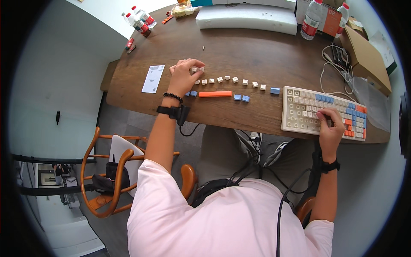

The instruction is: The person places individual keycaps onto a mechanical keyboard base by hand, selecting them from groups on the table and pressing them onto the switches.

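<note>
My left hand [185, 73] is at the left end of a loose row of white keycaps [235, 79], thumb and index finger closed about a white keycap [202, 69]. Another white keycap lies just beside those fingertips. Below the row are an orange spacebar keycap [215, 94] and several blue keycaps [237, 97]. Over at the right, my right hand [331, 127] rests on the cream keyboard [295, 126], its fingertips pinched together among the keys; what they grip is hidden. Many switches on the keyboard's left part are bare, while white, blue and orange caps cover much of the rest.
A white paper card [153, 79] lies left of my left hand. Bottles [311, 20] and a white foam block [246, 19] stand at the back. A coiled cable [338, 64] and a cardboard box [364, 58] are behind the keyboard. A wooden chair [124, 158] stands left.
</note>
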### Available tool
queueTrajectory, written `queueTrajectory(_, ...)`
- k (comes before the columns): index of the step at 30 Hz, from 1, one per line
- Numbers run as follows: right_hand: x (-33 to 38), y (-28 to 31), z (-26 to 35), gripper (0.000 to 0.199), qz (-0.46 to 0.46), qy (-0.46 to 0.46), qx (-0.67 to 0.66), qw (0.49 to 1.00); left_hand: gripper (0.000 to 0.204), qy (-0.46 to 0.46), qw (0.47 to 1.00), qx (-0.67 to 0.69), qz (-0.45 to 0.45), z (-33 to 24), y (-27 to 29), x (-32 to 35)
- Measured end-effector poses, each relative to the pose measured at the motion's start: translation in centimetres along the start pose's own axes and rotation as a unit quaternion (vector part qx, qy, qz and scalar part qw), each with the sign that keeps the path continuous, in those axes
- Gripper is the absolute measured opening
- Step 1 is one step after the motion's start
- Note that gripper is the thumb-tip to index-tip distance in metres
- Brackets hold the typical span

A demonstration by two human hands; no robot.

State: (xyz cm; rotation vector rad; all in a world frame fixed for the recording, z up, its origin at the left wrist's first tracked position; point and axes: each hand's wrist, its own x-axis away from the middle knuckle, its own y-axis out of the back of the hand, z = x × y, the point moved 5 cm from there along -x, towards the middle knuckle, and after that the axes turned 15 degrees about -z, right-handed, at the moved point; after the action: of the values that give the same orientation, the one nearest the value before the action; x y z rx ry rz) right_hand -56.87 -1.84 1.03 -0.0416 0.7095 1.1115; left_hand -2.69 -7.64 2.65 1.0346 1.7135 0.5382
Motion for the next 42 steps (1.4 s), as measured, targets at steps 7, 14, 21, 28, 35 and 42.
queueTrajectory(7, 0.0, -0.1, 0.1, 0.009, -0.003, 0.002, -0.005, 1.0, 0.02, 0.002, 0.999, -0.053, 0.005, 1.4, -0.6, 0.0)
queueTrajectory(14, 0.1, 0.1, -0.1, 0.009, 0.0, -0.006, -0.004, 1.0, 0.018, -0.006, 0.997, -0.068, -0.029, 1.0, 1.1, -0.2)
queueTrajectory(21, 0.1, 0.1, -0.2, 0.009, -0.001, -0.002, -0.002, 1.0, 0.014, -0.024, 0.991, -0.132, -0.002, 4.3, 2.3, -1.1)
queueTrajectory(28, 0.2, 0.0, 0.0, 0.009, -0.002, 0.0, -0.006, 1.0, 0.015, -0.024, 0.988, -0.148, 0.028, 5.2, 1.6, -0.8)
queueTrajectory(35, 0.2, 0.0, -0.3, 0.01, 0.0, 0.001, -0.001, 1.0, 0.016, 0.038, 0.998, -0.031, -0.042, 4.4, 3.5, -1.3)
queueTrajectory(42, 0.3, 0.0, -0.3, 0.009, -0.002, 0.006, -0.005, 1.0, 0.02, 0.044, 0.998, 0.044, -0.002, 6.4, 4.3, -1.7)
